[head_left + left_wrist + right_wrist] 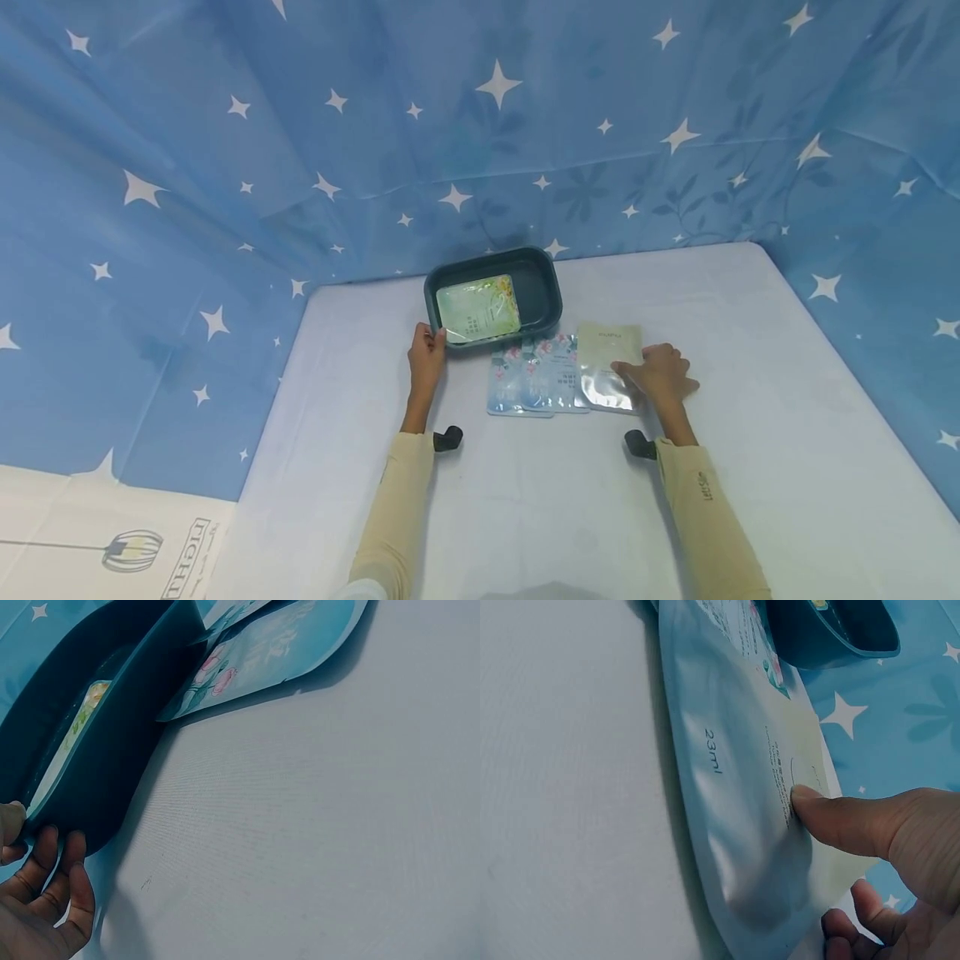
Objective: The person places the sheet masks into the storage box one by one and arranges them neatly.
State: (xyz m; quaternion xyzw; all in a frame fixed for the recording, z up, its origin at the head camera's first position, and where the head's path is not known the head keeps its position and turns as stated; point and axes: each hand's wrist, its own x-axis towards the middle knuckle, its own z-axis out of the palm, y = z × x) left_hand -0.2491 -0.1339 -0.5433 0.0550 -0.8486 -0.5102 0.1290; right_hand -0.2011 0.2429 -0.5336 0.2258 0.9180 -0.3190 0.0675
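My left hand pinches the near left corner of a dark green plastic tub, thumb over the rim and fingers along the outside wall. A green sheet mask packet lies inside the tub. My right hand rests its straight thumb on a cream and silver sheet mask packet marked 23ml. Its other visible fingers lie loosely bent at that packet's right edge. Two blue floral mask packets lie fanned out left of the silver one, just in front of the tub.
A white-covered table carries everything, with its far edge behind the tub. Blue curtains with white stars hang round the back and sides. Black wrist mounts stick inward from both sleeves.
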